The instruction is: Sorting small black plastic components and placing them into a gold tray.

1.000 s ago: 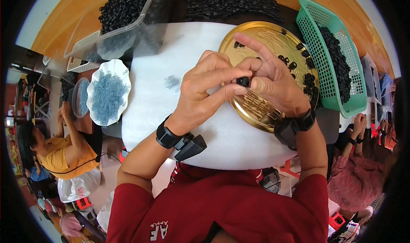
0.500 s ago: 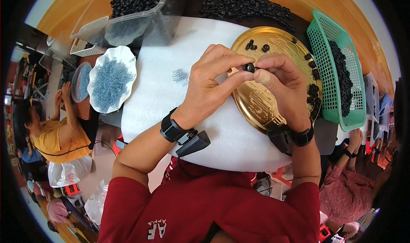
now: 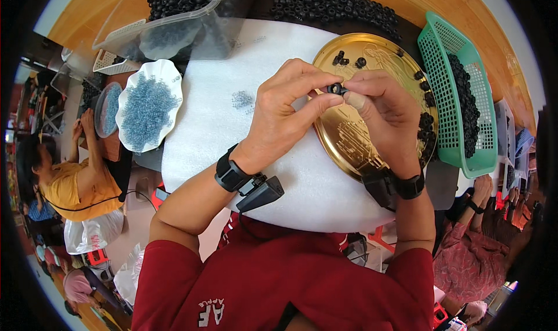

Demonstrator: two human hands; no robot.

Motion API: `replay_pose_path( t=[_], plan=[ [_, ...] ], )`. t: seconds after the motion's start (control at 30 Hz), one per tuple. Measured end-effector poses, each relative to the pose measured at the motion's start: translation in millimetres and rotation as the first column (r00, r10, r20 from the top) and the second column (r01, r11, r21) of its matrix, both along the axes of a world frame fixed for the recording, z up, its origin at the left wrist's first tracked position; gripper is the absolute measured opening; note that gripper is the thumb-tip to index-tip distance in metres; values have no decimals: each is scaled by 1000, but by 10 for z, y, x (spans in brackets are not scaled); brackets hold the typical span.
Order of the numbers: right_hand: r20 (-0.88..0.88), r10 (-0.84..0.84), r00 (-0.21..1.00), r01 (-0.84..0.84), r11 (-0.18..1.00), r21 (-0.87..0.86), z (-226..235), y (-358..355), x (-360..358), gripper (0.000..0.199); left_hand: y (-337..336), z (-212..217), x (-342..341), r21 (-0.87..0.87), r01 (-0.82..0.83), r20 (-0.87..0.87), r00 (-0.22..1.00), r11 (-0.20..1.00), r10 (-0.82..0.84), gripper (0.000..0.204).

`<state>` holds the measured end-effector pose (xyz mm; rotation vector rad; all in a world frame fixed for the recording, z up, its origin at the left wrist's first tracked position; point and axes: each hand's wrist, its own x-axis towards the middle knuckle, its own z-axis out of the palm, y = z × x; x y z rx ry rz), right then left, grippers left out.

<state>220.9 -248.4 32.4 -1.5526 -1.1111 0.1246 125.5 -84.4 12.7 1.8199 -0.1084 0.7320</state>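
My left hand (image 3: 290,101) pinches a small black ring-shaped part (image 3: 334,89) between thumb and fingertips, its round opening facing up toward me. From the other side, my right hand (image 3: 385,104) has its thumb and finger pressed together at the ring's right edge. Something dark and tiny shows at those fingertips; whether it is a separate piece I cannot tell. Both hands are raised over the left part of a round gold tray (image 3: 354,142). Several black parts (image 3: 427,124) lie along the tray's right side, with a few more near its top.
A white scalloped dish (image 3: 177,101) of small bluish clear pieces lies left on the white foam sheet (image 3: 203,127). Loose clear pieces (image 3: 242,99) are scattered there. A green basket (image 3: 433,37) stands right. A clear bin (image 3: 163,25) and piled black rings (image 3: 334,5) are behind. People sit both sides.
The black ring part has turned slightly, and both hands have shifted a little to the left with it. My fingers keep their pinch.
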Motion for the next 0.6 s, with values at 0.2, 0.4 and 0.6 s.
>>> replay_pose_path(
  t=[0.2,0.4,0.6],
  plan=[
    [-398,108,911,-65,991,120,7,4,-29,15,-12,-20,8,-101,40,0,999,994,-40,24],
    [-553,101,827,-70,995,76,43,-21,-6,19,18,-16,-16,-182,134,-66,987,974,-148,28],
    [-677,194,710,-138,981,136,8,-31,56,23,29,-5,-23,-221,140,-103,981,965,-166,28]
  ],
)
